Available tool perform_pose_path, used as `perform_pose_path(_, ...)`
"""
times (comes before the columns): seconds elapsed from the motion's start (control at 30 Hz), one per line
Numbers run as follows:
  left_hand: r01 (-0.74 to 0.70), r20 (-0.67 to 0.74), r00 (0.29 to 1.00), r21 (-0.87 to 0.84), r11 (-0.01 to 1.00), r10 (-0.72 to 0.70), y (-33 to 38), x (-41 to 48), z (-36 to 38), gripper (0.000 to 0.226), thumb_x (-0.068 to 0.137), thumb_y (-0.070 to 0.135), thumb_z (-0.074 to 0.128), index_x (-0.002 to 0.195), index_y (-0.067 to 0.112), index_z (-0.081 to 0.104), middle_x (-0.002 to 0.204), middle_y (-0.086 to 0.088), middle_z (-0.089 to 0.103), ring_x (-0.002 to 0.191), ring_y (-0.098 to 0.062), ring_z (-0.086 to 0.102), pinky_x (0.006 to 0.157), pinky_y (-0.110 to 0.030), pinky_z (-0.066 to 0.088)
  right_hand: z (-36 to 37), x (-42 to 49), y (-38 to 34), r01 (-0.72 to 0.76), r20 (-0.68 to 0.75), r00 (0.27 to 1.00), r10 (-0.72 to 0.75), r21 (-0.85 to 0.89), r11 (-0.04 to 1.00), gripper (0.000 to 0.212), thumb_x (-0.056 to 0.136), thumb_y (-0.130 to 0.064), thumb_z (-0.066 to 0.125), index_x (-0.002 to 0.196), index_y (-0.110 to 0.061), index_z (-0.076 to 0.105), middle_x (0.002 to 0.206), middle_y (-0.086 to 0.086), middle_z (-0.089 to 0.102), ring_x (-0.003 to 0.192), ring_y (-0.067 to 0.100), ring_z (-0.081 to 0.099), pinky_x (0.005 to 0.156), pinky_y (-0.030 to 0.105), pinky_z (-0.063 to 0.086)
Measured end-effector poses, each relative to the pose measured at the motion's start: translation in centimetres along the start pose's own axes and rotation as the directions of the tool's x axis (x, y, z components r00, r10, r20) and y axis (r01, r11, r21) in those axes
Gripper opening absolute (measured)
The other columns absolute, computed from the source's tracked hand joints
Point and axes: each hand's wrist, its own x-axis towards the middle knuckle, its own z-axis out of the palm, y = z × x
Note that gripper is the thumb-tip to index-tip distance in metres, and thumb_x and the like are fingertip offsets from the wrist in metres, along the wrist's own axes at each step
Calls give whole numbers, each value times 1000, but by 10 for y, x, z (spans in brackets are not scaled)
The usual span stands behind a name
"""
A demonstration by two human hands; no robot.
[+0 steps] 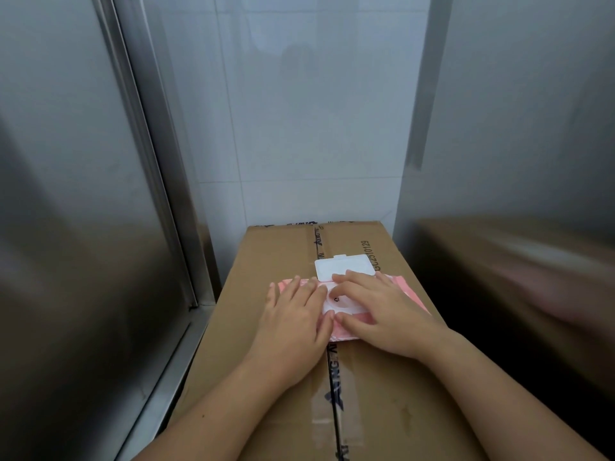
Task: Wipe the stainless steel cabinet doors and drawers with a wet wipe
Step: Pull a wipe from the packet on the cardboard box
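1. Wipes pack [346, 332] is lying flat on the box [283, 251], its white lid [342, 266] flipped open away from me.
2. My left hand [293, 314] is pressing its left half, fingers straight.
3. My right hand [386, 311] is resting flat across its right half, gripping nothing.
4. A steel door [83, 194] is standing at my left.

Under my touch the wet wipe pack [344, 333] is pink, its flip lid [342, 267] white. The cardboard box [273, 257] is plain brown, with a black printed code [370, 256] and clear tape [335, 394] bearing dark lettering. The steel cabinet door [66, 194] on my left and the steel panel [515, 128] on my right are streaky grey; the far tiled wall [299, 128] is white
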Motion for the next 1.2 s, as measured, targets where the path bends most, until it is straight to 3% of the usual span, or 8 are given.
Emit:
perform_pose_path(0.4,9,19,1000,25,1000,-10,1,-2,1,48,100,39,22,146,25,25,154,11,18,142,-7,3,108,-33,-10,2,8,1,22,6,1000,-22,-12,1000,15,92,-30,44,104,-24,51,126,-8,51,117,7,37,97,22,16)
perform_pose_path(0.6,21,18,1000,21,1000,-21,1,-3,2,49,100,39,23,147,26,22,155,11,17,142,-8,2,108,-33,-10,-1,15,-4,-28,-20,999,29,36,999,6,93,-24,46,88,-23,50,117,-3,59,111,15,47,97,28,29)
perform_pose_path(0.87,21,16,1000,19,1000,-21,1,-2,4,49,100,39,22,147,26,22,155,10,18,142,-9,2,109,-33,-9,-3,21,-11,-158,-41,986,165,135,978,17,89,-28,58,76,-27,46,115,-3,61,111,13,50,97,30,34)
perform_pose_path(1.0,18,8,1000,21,1000,-18,1,-2,4,49,100,39,23,147,26,24,154,10,18,142,-8,3,109,-33,-10,-1,23,-10,-208,-61,974,219,146,967,14,85,-29,63,79,-22,53,113,-4,57,109,12,48,93,25,35)
perform_pose_path(1.2,15,-4,1000,25,1000,-15,0,-3,4,48,100,39,23,146,26,25,154,11,18,142,-8,3,107,-32,-10,1,27,-12,-213,-103,970,221,84,973,12,85,-30,62,82,-18,66,96,-8,42,101,8,34,74,16,17)
